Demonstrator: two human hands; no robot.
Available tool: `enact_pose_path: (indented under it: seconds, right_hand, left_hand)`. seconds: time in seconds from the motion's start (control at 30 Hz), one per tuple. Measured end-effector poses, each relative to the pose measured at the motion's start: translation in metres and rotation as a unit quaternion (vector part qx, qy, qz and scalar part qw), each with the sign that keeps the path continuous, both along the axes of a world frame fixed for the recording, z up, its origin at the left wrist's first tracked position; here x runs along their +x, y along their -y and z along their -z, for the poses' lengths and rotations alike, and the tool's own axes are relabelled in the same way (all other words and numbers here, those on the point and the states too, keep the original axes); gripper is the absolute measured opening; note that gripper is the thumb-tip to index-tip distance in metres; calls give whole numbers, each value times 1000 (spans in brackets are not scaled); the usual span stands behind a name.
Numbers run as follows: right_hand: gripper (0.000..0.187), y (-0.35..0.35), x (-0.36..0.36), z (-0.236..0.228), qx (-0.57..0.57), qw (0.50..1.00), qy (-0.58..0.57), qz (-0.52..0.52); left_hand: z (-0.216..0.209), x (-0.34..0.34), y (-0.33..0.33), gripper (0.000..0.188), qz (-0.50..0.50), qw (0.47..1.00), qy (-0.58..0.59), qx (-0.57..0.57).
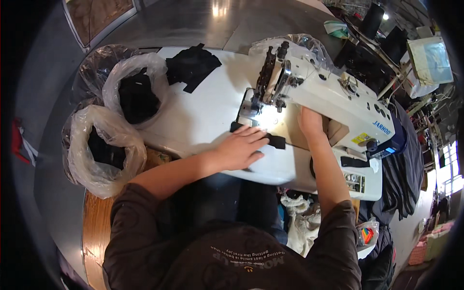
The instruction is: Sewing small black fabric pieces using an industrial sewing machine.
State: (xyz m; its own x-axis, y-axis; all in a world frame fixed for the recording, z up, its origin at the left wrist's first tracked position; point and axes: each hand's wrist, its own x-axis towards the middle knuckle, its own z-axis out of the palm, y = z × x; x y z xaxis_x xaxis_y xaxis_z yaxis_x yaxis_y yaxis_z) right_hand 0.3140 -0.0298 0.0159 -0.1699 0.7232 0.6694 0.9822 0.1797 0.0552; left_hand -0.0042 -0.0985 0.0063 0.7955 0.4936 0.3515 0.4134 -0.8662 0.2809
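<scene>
A small black fabric piece [276, 141] lies on the sewing bed, just in front of the lit needle area of a white industrial sewing machine [333, 87]. The left hand [241, 147] rests palm down across it, fingers extended and slightly parted, pressing rather than gripping. The right hand [311, 121] reaches beneath the machine arm; its fingers are hidden, so its opening and any hold cannot be told.

The piece looks to be in mid-handling, though no seam can be made out. Other black pieces [193, 66] lie at the tabletop's far left, and two clear plastic bags [79, 140] hold more black fabric [140, 98]; which are finished and which are left is unclear. Another black strip [355, 162] sits right of the right forearm.

The tabletop [193, 113] is white and smooth, with a brown wooden surface [96, 222] below its left side. White cloth [302, 220] bunches underneath. Dark fabric [405, 169] drapes at the right, near a bright window [450, 169].
</scene>
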Motion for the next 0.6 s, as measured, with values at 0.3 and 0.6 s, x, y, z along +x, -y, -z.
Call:
enact_pose_path:
  seconds: [0.3,0.6]
  right_hand:
    - [47,-94,7,0,39,944,-254,-207]
    - [42,-100,46,11,54,968,-178,-167]
  left_hand:
    - [13,30,-10,50,4,998,49,34]
    - [6,32,-15,52,29,997,74,-14]
